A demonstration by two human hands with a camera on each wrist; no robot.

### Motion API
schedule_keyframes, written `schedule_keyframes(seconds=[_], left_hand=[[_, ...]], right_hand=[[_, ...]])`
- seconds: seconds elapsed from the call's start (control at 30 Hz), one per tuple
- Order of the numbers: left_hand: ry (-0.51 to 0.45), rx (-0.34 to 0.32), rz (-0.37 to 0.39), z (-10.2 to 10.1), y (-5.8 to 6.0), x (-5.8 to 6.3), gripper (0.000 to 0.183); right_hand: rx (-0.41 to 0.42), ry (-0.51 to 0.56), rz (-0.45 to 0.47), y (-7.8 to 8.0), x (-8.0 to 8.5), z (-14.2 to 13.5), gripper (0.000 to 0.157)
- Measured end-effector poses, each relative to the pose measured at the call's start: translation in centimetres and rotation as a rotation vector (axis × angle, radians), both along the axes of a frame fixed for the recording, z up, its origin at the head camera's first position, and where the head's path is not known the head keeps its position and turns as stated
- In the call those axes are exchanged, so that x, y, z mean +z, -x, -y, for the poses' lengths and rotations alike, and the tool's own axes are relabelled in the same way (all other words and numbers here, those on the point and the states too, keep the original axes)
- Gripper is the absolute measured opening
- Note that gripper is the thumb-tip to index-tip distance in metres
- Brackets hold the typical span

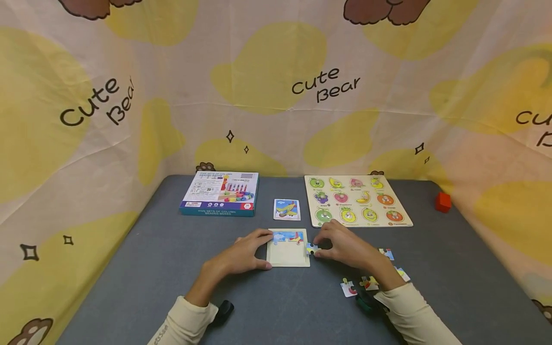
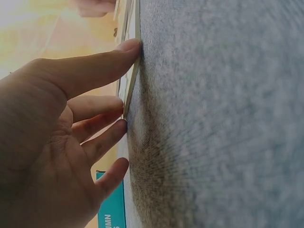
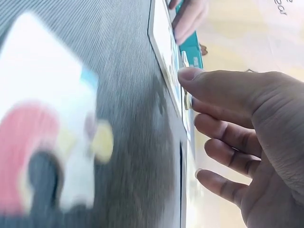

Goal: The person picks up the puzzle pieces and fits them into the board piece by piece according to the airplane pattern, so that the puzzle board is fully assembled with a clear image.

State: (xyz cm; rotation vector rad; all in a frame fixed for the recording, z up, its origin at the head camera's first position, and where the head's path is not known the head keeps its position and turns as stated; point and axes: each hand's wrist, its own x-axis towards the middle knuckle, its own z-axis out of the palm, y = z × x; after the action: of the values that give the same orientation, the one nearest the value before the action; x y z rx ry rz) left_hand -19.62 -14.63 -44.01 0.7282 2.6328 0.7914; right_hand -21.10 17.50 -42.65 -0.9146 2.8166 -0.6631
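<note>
Cream fabric sleeves (image 1: 187, 316) are seen nearest, a small blue-and-yellow jigsaw piece (image 1: 312, 248) held beyond.
In the head view, the left side of a cream rectangular puzzle board (image 1: 286, 258) on the dark grey desk (image 1: 142, 278) is touched by the left hand (image 1: 243, 251), thumb and fingers spread wide; at the board's right edge, the piece is pinched by the narrowed fingers of the right hand (image 1: 345, 244). Loose printed jigsaw pieces (image 1: 347, 289) are scattered near the right sleeve. In the left wrist view, the board's edge is touched by thumb and index fingertip. In the right wrist view, a white-and-red jigsaw piece (image 3: 66, 104) is blurred up close.
</note>
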Motion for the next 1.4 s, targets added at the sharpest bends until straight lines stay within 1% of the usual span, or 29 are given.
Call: schedule_keyframes(seconds=[0.23,0.5,0.73,0.97,1.23,1.4], left_hand=[[-0.001,-0.005,0.0,0.2,0.1,-0.1,0.076],[-0.009,-0.002,0.0,0.2,0.1,0.1,0.075],[-0.019,-0.003,0.003,0.2,0.1,0.0,0.075],[-0.026,-0.001,0.008,0.2,0.0,0.0,0.076],[-0.034,-0.009,-0.012,0.2,-0.2,0.2,0.075],[-0.034,-0.004,-0.001,0.2,-0.2,0.2,0.075]], right_hand=[[0.055,-0.003,-0.038,0.4,-0.1,2.5,0.024],[0.107,-0.003,-0.066,0.8,-0.2,4.9,0.022],[0.126,0.002,-0.047,1.1,-0.4,6.7,0.023],[0.16,0.005,-0.087,1.4,-0.7,7.8,0.023],[0.17,0.027,-0.116,1.6,-1.2,8.3,0.021],[0.172,0.032,-0.121,1.6,-1.3,8.3,0.023]])
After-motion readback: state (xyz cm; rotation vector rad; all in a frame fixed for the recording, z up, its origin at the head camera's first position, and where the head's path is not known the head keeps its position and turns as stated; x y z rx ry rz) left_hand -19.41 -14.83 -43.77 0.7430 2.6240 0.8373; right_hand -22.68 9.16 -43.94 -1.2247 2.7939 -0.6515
